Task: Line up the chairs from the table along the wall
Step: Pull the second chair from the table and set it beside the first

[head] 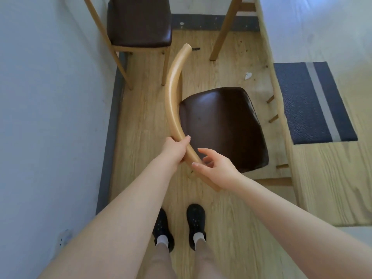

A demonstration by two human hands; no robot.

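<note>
A wooden chair with a dark brown padded seat [223, 127] stands below me, its curved backrest rail [173, 93] running from upper middle down to my hands. My left hand [175, 151] is wrapped around the rail. Just below it, my right hand [215, 168] rests on the rail's lower end with fingers spread, thumb on top. A second matching chair [138, 23] stands farther ahead, close against the white wall [50, 97] on the left. The wooden table [332, 178] lies to the right, its edge beside the near chair's seat.
A blue placemat with a grey stripe [308, 101] lies on the table. A table leg [223, 31] stands ahead right of the far chair. A dark baseboard [110, 137] runs along the wall. My two black shoes [179, 224] stand on the wood floor behind the chair.
</note>
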